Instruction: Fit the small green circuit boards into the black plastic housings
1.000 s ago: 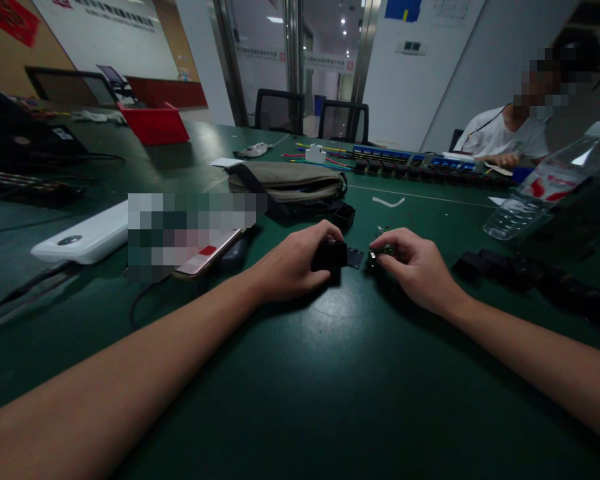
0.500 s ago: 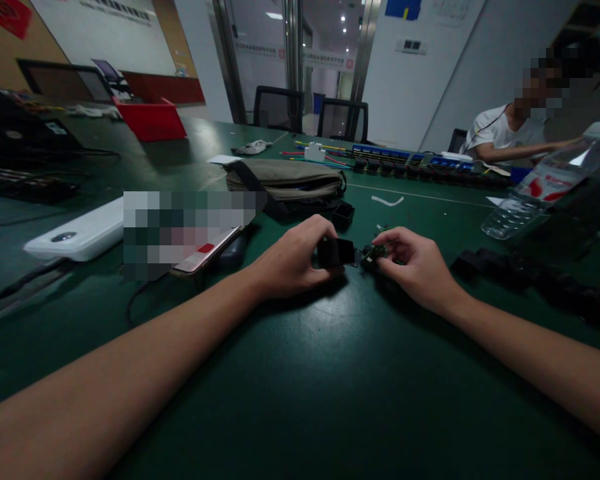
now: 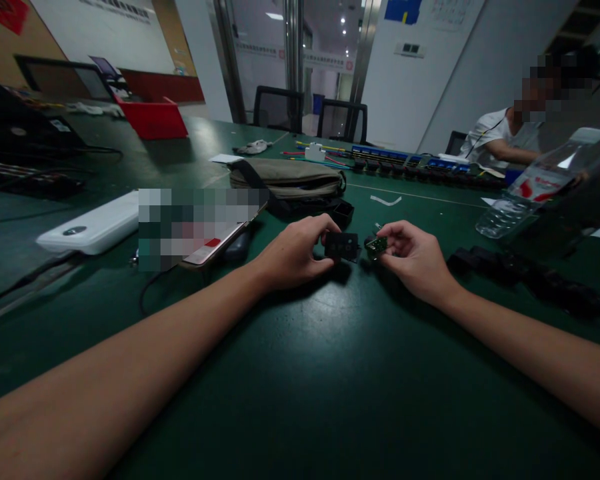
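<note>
Between the thumb and fingers of my left hand point(image 3: 303, 252) is a small black plastic case point(image 3: 342, 247), held just above the green table point(image 3: 300, 373). One face of it, with a few small marks or holes, is turned towards me. My right hand point(image 3: 414, 257) pinches a small green circuit board point(image 3: 377, 247) close to the right side of the case. A narrow gap shows between board and case. Fingertips hide part of the board. Behind my left hand lies another black open case point(image 3: 344, 212).
A khaki bag point(image 3: 290, 179) lies behind my hands. To the left are a white power bank point(image 3: 87, 223) and a phone point(image 3: 215, 243). On the right lie a row of black cases point(image 3: 530, 277) and a plastic bottle point(image 3: 525, 187). A person point(image 3: 505, 137) sits across the table.
My left hand has turned the black case, so its marked face shows instead of its open side. The circuit board has tilted and shows more of its green face.
</note>
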Demonstrator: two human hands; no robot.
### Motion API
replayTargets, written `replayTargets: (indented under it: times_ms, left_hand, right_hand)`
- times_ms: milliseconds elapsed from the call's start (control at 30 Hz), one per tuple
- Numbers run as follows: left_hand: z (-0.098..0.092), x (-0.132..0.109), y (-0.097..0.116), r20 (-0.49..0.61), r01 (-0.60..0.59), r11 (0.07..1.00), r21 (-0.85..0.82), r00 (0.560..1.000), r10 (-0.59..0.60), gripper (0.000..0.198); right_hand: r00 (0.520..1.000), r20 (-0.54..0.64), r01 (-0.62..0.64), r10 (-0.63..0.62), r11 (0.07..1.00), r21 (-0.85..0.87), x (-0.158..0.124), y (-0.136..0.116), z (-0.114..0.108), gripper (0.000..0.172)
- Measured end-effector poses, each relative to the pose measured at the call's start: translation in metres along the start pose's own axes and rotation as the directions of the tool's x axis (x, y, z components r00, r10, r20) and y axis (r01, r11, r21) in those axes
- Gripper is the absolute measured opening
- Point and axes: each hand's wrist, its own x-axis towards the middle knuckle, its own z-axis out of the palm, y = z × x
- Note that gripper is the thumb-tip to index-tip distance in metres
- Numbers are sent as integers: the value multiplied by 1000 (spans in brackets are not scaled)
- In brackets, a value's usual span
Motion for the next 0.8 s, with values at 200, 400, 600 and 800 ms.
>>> replayTargets:
  times_ms: [200,400,600,800]
  left_hand:
    - [-1,-1,-2,-18,0,1000,12,1000,0,33]
    - [-2,0,-1,-12,7,1000,12,1000,-7,32]
    - [-1,0,1,-13,10,1000,19,1000,-10,32]
    - [-2,1,1,-8,22,1000,14,1000,-22,34]
  right_hand:
    - [999,3,-43,43,999,21,0,0,0,31]
    - [1000,-8,-19,19,999,-33,0,0,0,29]
    - [1000,15,-18,19,999,-40,-1,-1,0,24]
    - [1000,-9,-20,20,999,-38,-1,0,-1,23]
